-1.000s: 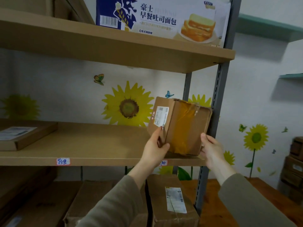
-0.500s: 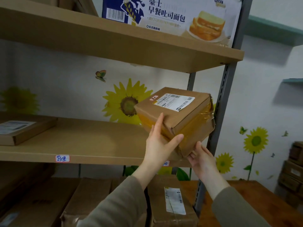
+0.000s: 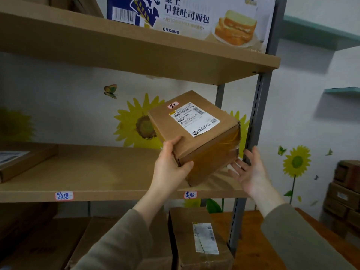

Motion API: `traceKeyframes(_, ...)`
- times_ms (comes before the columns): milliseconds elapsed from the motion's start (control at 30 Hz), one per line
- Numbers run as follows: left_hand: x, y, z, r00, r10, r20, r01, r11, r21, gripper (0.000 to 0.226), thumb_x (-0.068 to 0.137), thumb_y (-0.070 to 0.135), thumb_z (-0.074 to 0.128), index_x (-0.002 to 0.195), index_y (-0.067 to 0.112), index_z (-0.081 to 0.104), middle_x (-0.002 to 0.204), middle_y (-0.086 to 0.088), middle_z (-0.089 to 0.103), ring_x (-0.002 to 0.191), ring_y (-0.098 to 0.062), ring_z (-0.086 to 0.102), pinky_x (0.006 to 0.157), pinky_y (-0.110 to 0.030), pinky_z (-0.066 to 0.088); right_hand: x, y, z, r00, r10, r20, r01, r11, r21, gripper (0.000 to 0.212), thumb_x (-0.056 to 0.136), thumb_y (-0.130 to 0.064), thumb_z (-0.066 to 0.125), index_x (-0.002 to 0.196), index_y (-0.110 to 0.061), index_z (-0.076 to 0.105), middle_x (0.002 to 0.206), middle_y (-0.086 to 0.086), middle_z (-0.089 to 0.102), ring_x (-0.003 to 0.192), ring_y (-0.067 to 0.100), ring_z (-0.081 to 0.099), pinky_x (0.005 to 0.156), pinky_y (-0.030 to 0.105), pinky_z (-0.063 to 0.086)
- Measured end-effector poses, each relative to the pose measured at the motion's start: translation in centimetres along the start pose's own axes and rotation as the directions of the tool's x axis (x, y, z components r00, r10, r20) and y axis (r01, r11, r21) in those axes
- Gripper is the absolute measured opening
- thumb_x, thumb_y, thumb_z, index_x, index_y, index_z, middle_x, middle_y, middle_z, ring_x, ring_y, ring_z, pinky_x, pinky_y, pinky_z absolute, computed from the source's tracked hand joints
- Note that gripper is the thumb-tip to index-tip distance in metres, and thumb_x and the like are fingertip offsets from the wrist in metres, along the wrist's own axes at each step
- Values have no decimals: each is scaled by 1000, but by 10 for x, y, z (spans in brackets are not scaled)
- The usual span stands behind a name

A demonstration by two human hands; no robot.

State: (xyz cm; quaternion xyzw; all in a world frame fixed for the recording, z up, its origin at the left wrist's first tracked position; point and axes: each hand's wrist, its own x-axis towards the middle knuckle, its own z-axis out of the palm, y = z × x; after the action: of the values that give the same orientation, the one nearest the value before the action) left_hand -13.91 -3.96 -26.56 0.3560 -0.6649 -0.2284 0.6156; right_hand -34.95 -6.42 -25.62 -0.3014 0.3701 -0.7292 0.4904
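A brown cardboard parcel (image 3: pixel 196 141) with a white shipping label on top and brown tape over its right end hangs tilted above the right end of the middle shelf (image 3: pixel 109 178). My left hand (image 3: pixel 171 168) grips its near left corner, thumb on top and fingers underneath. To the parcel's right, my right hand (image 3: pixel 249 170) is spread with straight fingers, the fingertips at or just off its lower right edge. A small tag (image 3: pixel 190 194) with handwriting is stuck on the shelf's front edge below the parcel.
A flat box (image 3: pixel 21 160) lies at the shelf's left end. The upper shelf (image 3: pixel 136 53) carries a printed bread carton (image 3: pixel 194 18). A grey upright post (image 3: pixel 251 137) stands just right of the parcel. More parcels (image 3: pixel 200 238) lie below, and stacked boxes (image 3: pixel 344 193) stand at far right.
The parcel has been turned from upright to label-up and moved toward the shelf. My right hand has come off its underside and now spreads beside it; my left hand still grips it.
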Motion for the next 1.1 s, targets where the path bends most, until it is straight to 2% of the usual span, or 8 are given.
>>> traceKeyframes(133,2,4,-8,997,41,61,-45,997,58,64,76,5,69,127,32,43,116,16,47,109,-9,51,85,-27,51,-1,-3,4,999,22,39,-18,993,-115,51,92,-51,46,133,-21,48,127,7,56,113,26,55,88,40,49)
traceKeyframes(300,0,2,-10,994,67,81,-73,994,83,68,73,5,68,112,53,40,142,-2,42,133,-18,39,96,-39,48,-1,5,2,999,53,5,-51,985,-162,18,91,-36,55,99,-20,61,116,10,60,101,23,59,78,33,51)
traceKeyframes(533,6,2,-8,994,48,96,-54,997,59,68,73,5,67,113,54,40,138,-2,47,134,-22,38,96,-43,48,-2,6,2,1000,-9,-27,2,972,-235,16,94,-35,51,94,-22,61,100,5,65,92,17,61,74,29,49)
traceKeyframes(633,16,3,-5,990,-12,140,17,999,-31,65,78,1,65,121,44,41,130,3,49,114,-14,52,87,-29,53,0,5,-1,996,-47,-75,18,939,-342,24,93,-44,49,90,-24,62,95,0,68,91,13,62,84,32,48)
traceKeyframes(700,26,4,0,981,-56,186,75,992,-97,67,81,0,63,130,37,38,126,5,49,108,-13,54,81,-22,53,0,4,-6,992,-65,-110,9,894,-447,32,93,-52,43,90,-25,59,107,2,67,107,19,59,99,38,43)
traceKeyframes(833,40,3,11,969,-98,226,121,988,-93,70,84,4,63,141,28,31,136,1,45,117,-17,50,92,-32,49,1,3,-16,999,-35,5,34,906,-422,48,95,-54,32,122,-22,54,119,0,59,118,19,51,101,32,35)
traceKeyframes(933,45,1,18,970,-108,219,122,991,-54,69,87,7,61,144,27,28,140,0,42,117,-14,46,90,-29,47,2,2,-25,992,12,122,45,891,-451,32,89,-46,53,112,-23,54,111,-3,62,113,16,52,108,34,33)
traceKeyframes(1100,49,-4,30,975,-103,197,104,995,5,68,88,10,60,145,24,26,142,-3,43,125,-19,45,101,-38,46,7,8,-39,995,-76,59,96,822,-561,36,88,-27,61,120,-14,52,123,7,58,116,24,54,108,45,37)
